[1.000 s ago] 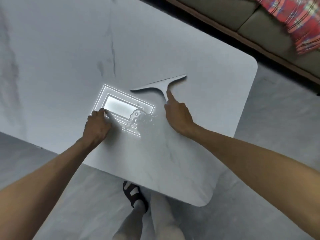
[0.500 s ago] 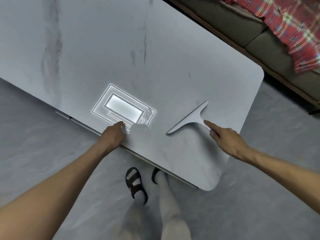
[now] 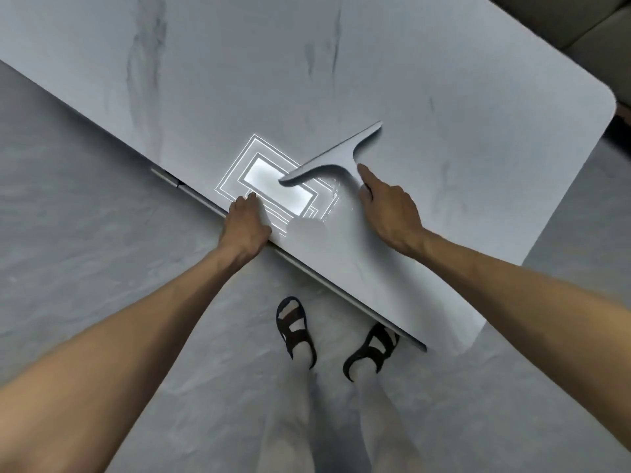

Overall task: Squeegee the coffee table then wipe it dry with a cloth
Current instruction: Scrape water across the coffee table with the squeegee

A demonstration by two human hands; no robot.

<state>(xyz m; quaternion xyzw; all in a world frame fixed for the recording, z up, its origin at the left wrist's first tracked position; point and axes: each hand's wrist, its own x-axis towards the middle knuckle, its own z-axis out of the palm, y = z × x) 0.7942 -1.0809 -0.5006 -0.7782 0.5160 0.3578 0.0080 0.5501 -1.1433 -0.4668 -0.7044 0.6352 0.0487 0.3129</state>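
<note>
A grey T-shaped squeegee (image 3: 333,155) lies blade-down on the pale marble-look coffee table (image 3: 239,80), its blade slanting from lower left to upper right. My right hand (image 3: 389,209) grips its short handle, index finger stretched along it. My left hand (image 3: 244,223) rests on the table's near edge, fingers curled over the rim beside a bright reflection of a ceiling light (image 3: 276,186). No cloth is in view.
A sofa (image 3: 587,25) stands past the table's far right corner. Grey floor (image 3: 68,216) lies on the near side. My feet in black sandals (image 3: 297,326) stand close under the table's front edge.
My right hand has slid the squeegee leftwards across the table, onto the light's reflection. The left hand stays on the near edge. The view has shifted, so less of the sofa shows.
</note>
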